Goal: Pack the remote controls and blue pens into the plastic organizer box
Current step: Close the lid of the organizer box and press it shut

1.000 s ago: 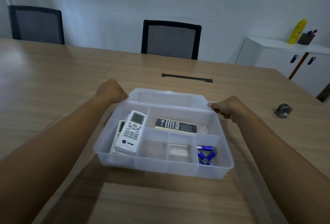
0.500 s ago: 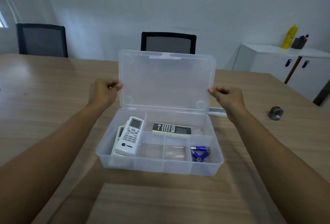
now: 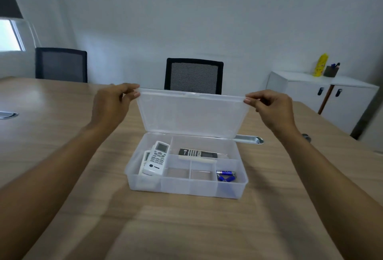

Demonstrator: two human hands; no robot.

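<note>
A clear plastic organizer box (image 3: 186,187) sits on the wooden table with its hinged lid (image 3: 192,114) standing upright. My left hand (image 3: 113,104) pinches the lid's top left corner and my right hand (image 3: 271,106) pinches its top right corner. In the left compartment a white remote (image 3: 156,158) lies on top of another white remote. A black-faced remote (image 3: 198,153) lies in the back compartment. Blue pens (image 3: 226,175) lie in the front right compartment. Two small front compartments hold nothing.
A black mesh chair (image 3: 193,76) stands behind the table, another chair (image 3: 61,64) at the far left. A metal cable slot (image 3: 248,139) lies just behind the box. A white cabinet (image 3: 323,91) with a yellow bottle and pen holder stands at the right.
The lid lay flat behind the box a second ago; both hands have swung it up, and they now grip its top corners, with the lid tilting toward me.
</note>
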